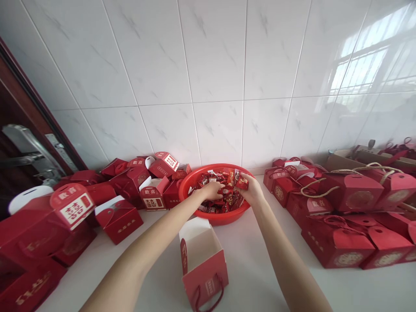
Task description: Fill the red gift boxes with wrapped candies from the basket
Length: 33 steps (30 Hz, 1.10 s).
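Note:
A round red plastic basket [212, 219] stands near the tiled wall, filled with small wrapped candies [224, 203]. My left hand [212, 191] reaches in over the candies, fingers partly curled among them; whether it grips one is unclear. At the basket's right side, my right hand [251, 188] is closed on red-wrapped candies [242, 183]. In front of the basket, between my forearms, an open red gift box [206, 275] with a white inside and a dark red cord handle stands on the white surface.
Several red gift boxes [120, 219] crowd the left side of the white surface [251, 268]. More boxes [339, 242], some with cord handles, are stacked at the right. A door handle [22, 160] is at the far left.

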Tool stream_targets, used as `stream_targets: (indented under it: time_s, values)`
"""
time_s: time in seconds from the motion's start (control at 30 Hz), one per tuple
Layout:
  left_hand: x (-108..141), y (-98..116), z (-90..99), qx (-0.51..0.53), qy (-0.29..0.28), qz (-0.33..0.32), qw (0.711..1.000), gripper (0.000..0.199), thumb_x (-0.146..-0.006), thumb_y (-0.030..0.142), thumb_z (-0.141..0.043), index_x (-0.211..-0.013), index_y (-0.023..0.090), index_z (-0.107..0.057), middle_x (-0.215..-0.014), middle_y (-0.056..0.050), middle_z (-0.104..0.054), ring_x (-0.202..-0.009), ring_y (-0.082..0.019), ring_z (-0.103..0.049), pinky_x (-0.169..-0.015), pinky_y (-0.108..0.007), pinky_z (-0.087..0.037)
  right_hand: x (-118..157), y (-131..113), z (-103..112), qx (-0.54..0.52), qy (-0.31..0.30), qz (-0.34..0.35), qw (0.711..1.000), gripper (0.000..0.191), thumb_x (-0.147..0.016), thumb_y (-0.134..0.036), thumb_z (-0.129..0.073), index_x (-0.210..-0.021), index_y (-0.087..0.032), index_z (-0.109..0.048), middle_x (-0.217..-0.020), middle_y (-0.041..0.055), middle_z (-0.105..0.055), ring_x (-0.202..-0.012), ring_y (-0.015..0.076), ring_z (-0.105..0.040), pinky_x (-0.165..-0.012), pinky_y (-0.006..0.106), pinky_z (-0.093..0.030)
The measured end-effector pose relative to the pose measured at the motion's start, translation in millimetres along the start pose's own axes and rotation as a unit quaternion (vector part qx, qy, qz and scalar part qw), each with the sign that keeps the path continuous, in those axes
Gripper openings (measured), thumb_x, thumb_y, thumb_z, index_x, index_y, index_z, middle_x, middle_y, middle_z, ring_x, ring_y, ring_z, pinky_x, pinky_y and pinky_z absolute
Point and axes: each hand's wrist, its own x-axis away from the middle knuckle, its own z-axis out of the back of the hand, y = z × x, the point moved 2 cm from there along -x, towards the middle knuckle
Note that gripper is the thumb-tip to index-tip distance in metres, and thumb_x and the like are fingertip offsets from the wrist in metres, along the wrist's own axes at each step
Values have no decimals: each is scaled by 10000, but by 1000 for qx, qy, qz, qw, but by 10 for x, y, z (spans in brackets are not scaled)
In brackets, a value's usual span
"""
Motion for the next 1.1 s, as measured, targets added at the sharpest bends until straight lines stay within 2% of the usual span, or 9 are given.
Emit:
stream_targets:
  time_s: [0.2, 0.5, 0.6, 0.7, 0.8, 0.9, 1.0, 1.1]
  values:
    - [-39, -24, -32, -2, -36, 52, 998, 378, -961, 380, -591, -1272, 168, -573, -1238, -105, -615, -1044, -231, -636, -885, -444, -553, 10, -4, -4, -9, -8, -2, 1000, 86, -738, -115, -704, -690, -166, -654, -654, 18, -721, -580, 151, -682, -554, 251, -582]
    - [-73, -11, -46, 47, -47, 73, 995, 297, -956, 354, -605, -1178, 157, -622, -1178, -90, -644, -1011, -213, -645, -876, -426, -556, 29, -18, -13, 5, -27, 6, 1000, 134, -620, -113, -786, -655, -159, -665, -648, 9, -722, -595, 140, -685, -579, 226, -560]
    - [-53, -17, -24, 99, -23, 68, 992, 272, -963, 360, -593, -1135, 154, -635, -1125, -78, -659, -956, -196, -653, -843, -399, -562, 18, -15, -5, 10, -29, 8, 999, 152, -604, -123, -801, -654, -162, -663, -647, 2, -717, -589, 131, -683, -576, 215, -553]
    - [-4, -32, 64, 172, 48, 65, 982, 278, -962, 402, -579, -1018, 140, -651, -995, -53, -675, -871, -182, -650, -808, -377, -547, 13, -13, 12, 17, -34, 5, 999, 166, -588, -139, -813, -678, -162, -676, -660, 10, -725, -601, 147, -692, -582, 232, -562]
    - [135, -34, 202, 266, 150, 54, 951, 395, -950, 517, -502, -854, 162, -647, -877, -46, -686, -866, -209, -642, -816, -362, -510, 17, -21, 25, 24, -41, 0, 999, 191, -561, -131, -822, -683, -166, -678, -666, 9, -729, -608, 156, -694, -591, 245, -571]
    - [385, 10, 314, 371, 221, 24, 902, 486, -891, 632, -458, -867, 193, -666, -922, -54, -722, -944, -240, -658, -838, -341, -501, 45, -36, 6, 34, -52, -17, 998, 213, -532, -110, -828, -661, -170, -670, -649, 1, -721, -588, 149, -679, -587, 247, -573]
    - [694, 101, 353, 451, 246, -2, 858, 505, -859, 644, -472, -953, 196, -686, -1014, -63, -734, -917, -230, -688, -849, -351, -521, 127, -51, -79, 40, -70, -39, 996, 225, -519, -102, -836, -637, -176, -660, -634, -18, -708, -588, 121, -659, -599, 225, -572]
    - [989, 202, 331, 523, 247, -19, 816, 435, -864, 573, -547, -963, 182, -709, -989, -75, -738, -891, -228, -692, -826, -354, -536, 276, -66, -226, 45, -99, -54, 993, 238, -518, -114, -857, -646, -175, -666, -667, -26, -714, -636, 106, -658, -622, 200, -564]
